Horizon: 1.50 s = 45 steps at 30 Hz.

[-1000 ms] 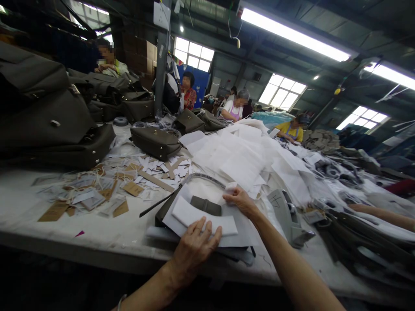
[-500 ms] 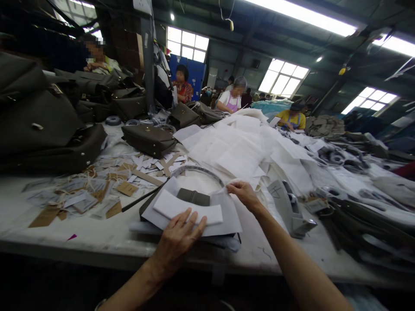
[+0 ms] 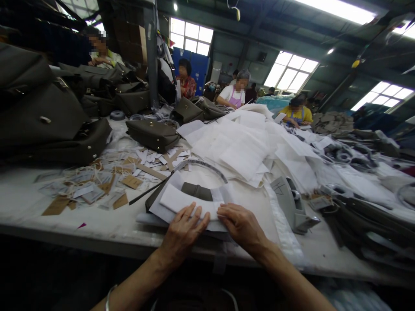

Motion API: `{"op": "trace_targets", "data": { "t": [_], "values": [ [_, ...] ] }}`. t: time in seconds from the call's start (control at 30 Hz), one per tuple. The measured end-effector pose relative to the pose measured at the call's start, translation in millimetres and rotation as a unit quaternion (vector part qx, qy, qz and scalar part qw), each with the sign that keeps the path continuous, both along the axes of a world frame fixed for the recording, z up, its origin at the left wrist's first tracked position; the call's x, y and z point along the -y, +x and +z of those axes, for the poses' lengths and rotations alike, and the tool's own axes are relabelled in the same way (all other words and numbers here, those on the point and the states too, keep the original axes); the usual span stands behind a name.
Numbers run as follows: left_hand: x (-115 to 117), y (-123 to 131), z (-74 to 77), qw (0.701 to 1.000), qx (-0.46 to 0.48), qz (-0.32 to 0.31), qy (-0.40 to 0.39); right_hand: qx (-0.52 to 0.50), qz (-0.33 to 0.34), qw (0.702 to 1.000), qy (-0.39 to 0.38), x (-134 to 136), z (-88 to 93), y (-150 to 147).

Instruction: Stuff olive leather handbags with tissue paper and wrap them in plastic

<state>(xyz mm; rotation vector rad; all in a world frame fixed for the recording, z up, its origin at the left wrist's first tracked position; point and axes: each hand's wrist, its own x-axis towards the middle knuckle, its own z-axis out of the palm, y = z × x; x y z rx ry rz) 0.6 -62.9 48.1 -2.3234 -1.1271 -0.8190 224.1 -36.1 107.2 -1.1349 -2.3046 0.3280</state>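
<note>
My left hand (image 3: 187, 229) lies with its fingers spread on a thick white curved strip (image 3: 181, 206), pressing it down. Under the strip is a thin white sheet (image 3: 158, 211), on top of a dark olive bag (image 3: 152, 196). An olive flap or tab (image 3: 196, 191) shows just behind the strip. My right hand (image 3: 241, 224) is at the strip's right end, fingers bent together over the sheet's folded-in right edge; its fingertips are partly hidden. A wrapped round handle (image 3: 207, 165) arches up behind the bag.
A pile of white sheets (image 3: 240, 142) rises behind. Paper tags (image 3: 94, 185) lie scattered at left, near stacked olive bags (image 3: 48, 116). On the right stand a grey tape dispenser (image 3: 288, 203) and more dark bags (image 3: 359, 229). Several people work across the table (image 3: 97, 233).
My right hand has come left and down, folding the sheet's right side in over the strip's end. My left hand stays on the strip. The view has shifted slightly.
</note>
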Motion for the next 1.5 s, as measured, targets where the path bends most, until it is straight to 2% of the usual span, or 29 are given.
{"op": "trace_targets", "data": {
  "t": [0.1,0.17,0.23,0.37,0.43,0.53,0.63,0.77,0.97,1.03,1.1,1.2,1.27,1.37,1.5],
  "values": [
    [2.7,3.5,0.8,1.000,-0.015,0.016,-0.020,0.026,-0.010,0.992,0.126,17.0,-16.7,-7.9],
    [4.9,8.5,3.0,0.999,-0.036,0.033,-0.024,0.036,-0.022,0.983,0.177,22.6,-26.7,-11.8],
    [6.2,15.3,5.9,0.997,-0.059,0.039,-0.018,0.043,-0.026,0.978,0.204,25.2,-34.0,-14.2],
    [3.8,26.9,10.4,0.994,-0.106,-0.005,-0.010,0.039,-0.030,0.971,0.232,26.9,-39.8,-14.5],
    [1.4,27.5,11.2,0.994,-0.102,-0.025,-0.036,0.026,-0.030,0.971,0.238,27.5,-39.7,-14.1],
    [-0.4,22.6,10.8,0.994,-0.045,-0.062,-0.078,-0.006,-0.030,0.973,0.228,28.3,-38.4,-14.2],
    [0.2,17.4,9.4,0.992,0.015,-0.091,-0.088,-0.041,-0.027,0.977,0.209,28.3,-37.8,-15.3],
    [0.2,16.0,6.6,0.989,0.038,-0.112,-0.091,-0.079,-0.008,0.978,0.191,30.9,-33.3,-13.5],
    [-0.1,15.7,5.2,0.987,0.036,-0.112,-0.107,-0.104,0.050,0.980,0.162,66.1,-21.4,13.0],
    [-0.1,15.3,4.8,0.986,0.032,-0.115,-0.115,-0.070,0.077,0.981,0.166,80.8,-28.9,24.4],
    [-0.2,14.8,4.1,0.985,0.030,-0.118,-0.118,-0.004,0.082,0.981,0.174,90.4,-44.2,32.4],
    [-0.7,13.9,3.7,0.986,0.024,-0.116,-0.121,0.080,0.032,0.975,0.205,92.4,-72.1,34.7],
    [-0.8,13.2,4.4,0.986,0.017,-0.114,-0.122,0.077,-0.003,0.970,0.231,88.3,-84.7,31.0],
    [-0.4,12.4,6.1,0.985,0.002,-0.114,-0.126,0.015,-0.020,0.973,0.230,81.5,-86.1,23.6],
    [0.0,12.7,6.0,0.987,-0.011,-0.106,-0.121,-0.065,-0.008,0.976,0.207,80.0,-69.6,18.9]
  ]
}}
